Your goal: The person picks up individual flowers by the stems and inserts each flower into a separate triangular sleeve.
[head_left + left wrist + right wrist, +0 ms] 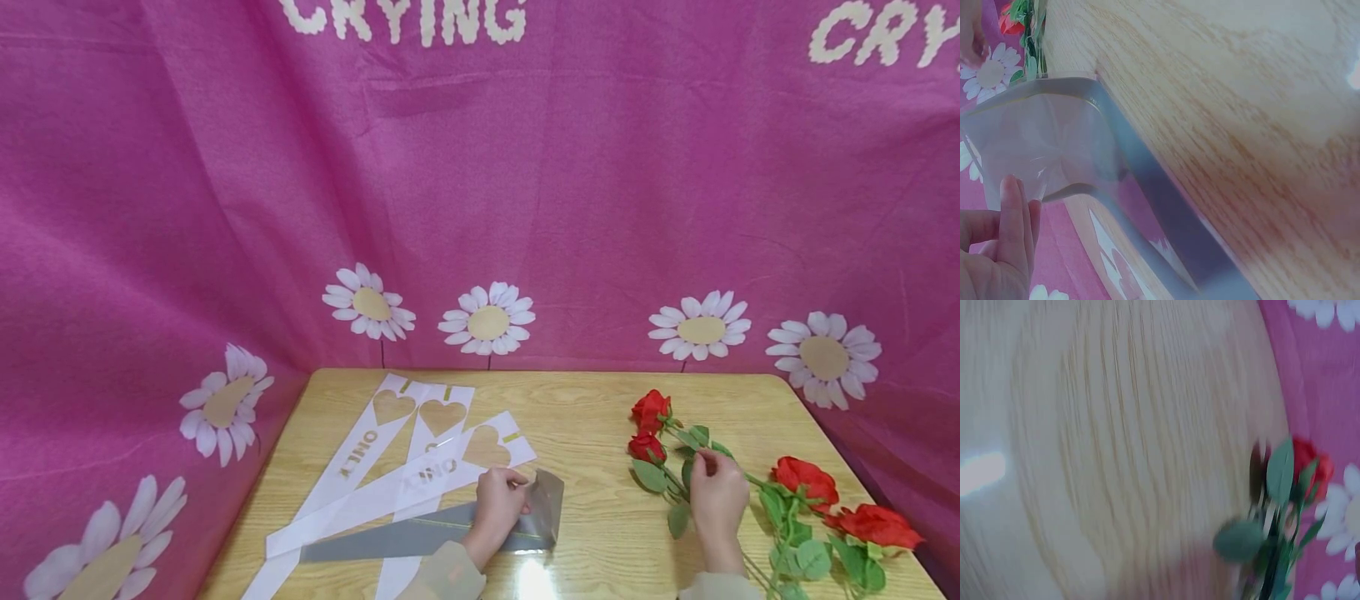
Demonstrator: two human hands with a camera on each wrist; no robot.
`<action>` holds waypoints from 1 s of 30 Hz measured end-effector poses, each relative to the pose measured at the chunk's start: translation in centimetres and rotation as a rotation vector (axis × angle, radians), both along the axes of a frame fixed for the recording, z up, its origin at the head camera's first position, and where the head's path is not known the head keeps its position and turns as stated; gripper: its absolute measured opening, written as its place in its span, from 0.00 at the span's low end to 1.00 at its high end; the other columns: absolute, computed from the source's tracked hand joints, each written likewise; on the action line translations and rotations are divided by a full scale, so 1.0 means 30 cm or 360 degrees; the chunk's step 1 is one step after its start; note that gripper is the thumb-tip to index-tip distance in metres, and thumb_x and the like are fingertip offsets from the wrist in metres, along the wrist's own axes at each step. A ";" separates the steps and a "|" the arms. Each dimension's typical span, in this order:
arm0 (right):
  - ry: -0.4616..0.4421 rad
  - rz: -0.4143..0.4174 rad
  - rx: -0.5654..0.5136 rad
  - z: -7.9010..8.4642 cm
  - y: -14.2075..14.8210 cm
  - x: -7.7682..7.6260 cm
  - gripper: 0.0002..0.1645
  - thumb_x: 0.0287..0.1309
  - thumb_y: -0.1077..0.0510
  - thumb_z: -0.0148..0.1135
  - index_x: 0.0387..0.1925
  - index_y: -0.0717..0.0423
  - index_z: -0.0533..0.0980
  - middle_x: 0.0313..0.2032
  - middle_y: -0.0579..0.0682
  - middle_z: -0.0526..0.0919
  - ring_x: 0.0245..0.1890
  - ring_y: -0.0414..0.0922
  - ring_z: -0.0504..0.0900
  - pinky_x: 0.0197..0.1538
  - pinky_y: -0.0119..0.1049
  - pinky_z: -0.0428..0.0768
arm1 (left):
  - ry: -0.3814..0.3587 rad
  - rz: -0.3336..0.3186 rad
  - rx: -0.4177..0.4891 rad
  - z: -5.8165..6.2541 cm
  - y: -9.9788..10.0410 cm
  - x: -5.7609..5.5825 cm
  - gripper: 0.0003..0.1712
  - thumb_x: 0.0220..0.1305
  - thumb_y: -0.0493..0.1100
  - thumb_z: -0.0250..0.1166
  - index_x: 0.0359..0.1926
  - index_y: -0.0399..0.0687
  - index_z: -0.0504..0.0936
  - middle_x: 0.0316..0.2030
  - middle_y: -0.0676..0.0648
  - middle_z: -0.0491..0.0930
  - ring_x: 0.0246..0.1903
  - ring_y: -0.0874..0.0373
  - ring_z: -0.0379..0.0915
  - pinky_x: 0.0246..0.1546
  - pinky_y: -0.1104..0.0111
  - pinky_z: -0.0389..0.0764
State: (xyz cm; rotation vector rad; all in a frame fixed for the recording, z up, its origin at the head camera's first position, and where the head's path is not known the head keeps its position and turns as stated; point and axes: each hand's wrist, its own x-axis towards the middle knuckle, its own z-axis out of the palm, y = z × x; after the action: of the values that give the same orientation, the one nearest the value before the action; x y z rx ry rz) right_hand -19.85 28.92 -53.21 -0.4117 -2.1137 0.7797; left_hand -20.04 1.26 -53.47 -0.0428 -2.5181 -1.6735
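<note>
My left hand [498, 504] pinches the mouth edge of a clear and grey plastic flower sleeve [397, 537]. In the left wrist view the sleeve's mouth [1041, 137] gapes wide, with the fingers [1013, 219] at its rim. My right hand [718, 500], fingers bent, hovers over the stems and leaves of artificial red roses [647, 447]. Seen from the left wrist, a gap shows between that hand [971, 40] and the roses. From the right wrist, a rose [1310, 469] and blurred leaves [1240, 540] lie along the table, with the hand barely in frame.
Several white sleeves with heart cut-outs [352, 454] and "ONLY" lettering overlap on the left of the wooden table [585, 417]. More red roses [806, 482] lie at the right, near the edge. A pink cloth [585, 183] with daisies hangs behind and at the sides.
</note>
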 end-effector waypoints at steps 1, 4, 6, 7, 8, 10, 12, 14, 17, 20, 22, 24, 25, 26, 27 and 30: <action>-0.0036 -0.0030 -0.0023 -0.003 0.022 0.004 0.05 0.49 0.72 0.57 0.28 0.73 0.77 0.23 0.66 0.78 0.24 0.61 0.75 0.28 0.51 0.69 | -0.0006 0.0003 0.0001 0.001 0.000 0.001 0.09 0.43 0.21 0.57 0.25 0.31 0.83 0.09 0.51 0.72 0.06 0.62 0.72 0.06 0.78 0.70; -0.0158 -0.0133 -0.0096 -0.022 0.087 0.015 0.08 0.52 0.70 0.54 0.30 0.73 0.77 0.25 0.69 0.77 0.27 0.64 0.75 0.30 0.55 0.69 | -0.0004 0.0001 -0.0001 0.002 -0.001 0.002 0.10 0.43 0.21 0.57 0.25 0.31 0.83 0.09 0.51 0.72 0.06 0.61 0.72 0.06 0.78 0.70; -0.0246 -0.0201 -0.0133 -0.035 0.130 0.022 0.09 0.54 0.69 0.52 0.31 0.74 0.76 0.27 0.70 0.77 0.29 0.65 0.74 0.32 0.56 0.69 | 0.0000 -0.0004 -0.0001 0.002 -0.001 0.001 0.10 0.43 0.21 0.57 0.25 0.31 0.82 0.09 0.50 0.72 0.06 0.61 0.72 0.06 0.77 0.70; -0.0290 -0.0228 -0.0149 -0.040 0.151 0.027 0.10 0.55 0.68 0.50 0.32 0.74 0.76 0.28 0.71 0.77 0.30 0.66 0.74 0.34 0.57 0.68 | -0.0005 -0.0007 0.0001 0.001 -0.002 -0.001 0.10 0.43 0.21 0.57 0.25 0.31 0.82 0.09 0.50 0.73 0.06 0.61 0.72 0.06 0.78 0.70; -0.0332 -0.0250 -0.0165 -0.044 0.170 0.031 0.11 0.55 0.68 0.49 0.32 0.74 0.75 0.29 0.71 0.76 0.31 0.66 0.74 0.35 0.58 0.68 | 0.0000 -0.0009 0.0000 0.000 -0.002 -0.002 0.10 0.43 0.21 0.57 0.25 0.31 0.82 0.09 0.50 0.73 0.06 0.62 0.71 0.06 0.77 0.70; -0.0398 -0.0291 -0.0186 -0.049 0.204 0.041 0.12 0.55 0.68 0.47 0.33 0.75 0.74 0.30 0.72 0.76 0.32 0.68 0.73 0.36 0.58 0.68 | 0.0002 -0.0010 0.0002 -0.002 -0.003 -0.005 0.10 0.43 0.22 0.57 0.25 0.31 0.82 0.09 0.49 0.74 0.06 0.63 0.71 0.06 0.78 0.70; -0.0462 -0.0319 -0.0210 -0.057 0.238 0.049 0.13 0.55 0.67 0.46 0.35 0.75 0.74 0.32 0.73 0.76 0.34 0.69 0.72 0.38 0.59 0.68 | 0.0005 -0.0010 0.0006 -0.003 -0.004 -0.007 0.09 0.44 0.22 0.57 0.25 0.31 0.82 0.09 0.49 0.75 0.05 0.64 0.70 0.06 0.78 0.70; -0.0544 -0.0343 -0.0229 -0.062 0.267 0.058 0.14 0.56 0.67 0.44 0.36 0.76 0.73 0.34 0.74 0.75 0.36 0.70 0.71 0.40 0.59 0.68 | 0.0001 -0.0008 0.0011 -0.004 -0.005 -0.006 0.10 0.43 0.22 0.57 0.25 0.32 0.82 0.08 0.49 0.74 0.05 0.64 0.70 0.06 0.78 0.69; -0.0691 -0.0396 -0.0279 -0.070 0.308 0.067 0.16 0.57 0.65 0.42 0.39 0.75 0.72 0.39 0.75 0.74 0.40 0.71 0.69 0.44 0.61 0.67 | -0.0004 -0.0013 0.0022 -0.004 -0.006 -0.002 0.10 0.43 0.21 0.57 0.25 0.32 0.82 0.08 0.49 0.74 0.06 0.63 0.70 0.06 0.78 0.68; -0.0796 -0.0444 -0.0345 -0.066 0.331 0.081 0.18 0.59 0.64 0.39 0.41 0.74 0.71 0.42 0.75 0.72 0.44 0.72 0.67 0.48 0.62 0.65 | -0.0003 -0.0022 0.0029 0.001 -0.006 0.002 0.11 0.43 0.21 0.57 0.25 0.32 0.82 0.08 0.48 0.75 0.06 0.63 0.70 0.06 0.78 0.68; -0.0835 -0.0468 -0.0364 -0.067 0.345 0.092 0.18 0.59 0.64 0.39 0.41 0.74 0.71 0.42 0.75 0.71 0.45 0.72 0.66 0.49 0.62 0.64 | 0.0003 -0.0021 0.0023 0.003 -0.008 0.002 0.11 0.43 0.21 0.57 0.25 0.32 0.83 0.08 0.47 0.75 0.06 0.63 0.71 0.06 0.79 0.68; -0.0853 -0.0473 -0.0367 -0.072 0.357 0.103 0.18 0.58 0.64 0.39 0.40 0.74 0.71 0.41 0.75 0.71 0.44 0.72 0.67 0.49 0.62 0.65 | 0.0003 -0.0020 0.0022 0.004 -0.009 0.002 0.11 0.42 0.21 0.57 0.25 0.32 0.83 0.08 0.47 0.75 0.06 0.63 0.71 0.06 0.79 0.68; -0.0867 -0.0477 -0.0363 -0.077 0.364 0.106 0.18 0.57 0.64 0.39 0.39 0.74 0.71 0.41 0.75 0.71 0.43 0.72 0.67 0.48 0.61 0.65 | 0.0001 -0.0016 0.0021 0.004 -0.009 0.001 0.11 0.42 0.21 0.56 0.25 0.32 0.83 0.08 0.47 0.75 0.06 0.63 0.71 0.06 0.79 0.68; -0.0876 -0.0477 -0.0360 -0.081 0.372 0.110 0.18 0.56 0.64 0.39 0.39 0.74 0.71 0.40 0.75 0.72 0.42 0.72 0.67 0.47 0.61 0.65 | -0.0004 -0.0016 0.0020 0.003 -0.010 0.001 0.11 0.42 0.21 0.56 0.25 0.32 0.83 0.08 0.47 0.75 0.06 0.63 0.71 0.06 0.78 0.68; -0.0897 -0.0467 -0.0357 -0.086 0.379 0.111 0.18 0.56 0.64 0.39 0.38 0.74 0.71 0.40 0.75 0.72 0.42 0.72 0.68 0.47 0.61 0.66 | -0.0008 -0.0015 0.0020 0.002 -0.011 0.001 0.11 0.42 0.21 0.56 0.25 0.32 0.83 0.08 0.47 0.75 0.06 0.62 0.71 0.06 0.78 0.67; -0.0967 -0.0430 -0.0381 -0.098 0.397 0.112 0.19 0.54 0.64 0.40 0.39 0.75 0.71 0.40 0.75 0.72 0.42 0.72 0.68 0.47 0.61 0.66 | -0.0023 -0.0022 0.0031 0.003 -0.012 0.001 0.11 0.42 0.21 0.56 0.25 0.32 0.82 0.08 0.47 0.75 0.06 0.62 0.71 0.06 0.79 0.67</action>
State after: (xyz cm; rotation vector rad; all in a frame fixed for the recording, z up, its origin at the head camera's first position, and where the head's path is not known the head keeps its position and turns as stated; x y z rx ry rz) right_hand -16.48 40.83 -56.15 -1.1591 -2.4395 0.8177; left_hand -20.01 0.90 -53.39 -0.0467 -2.5174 -1.7096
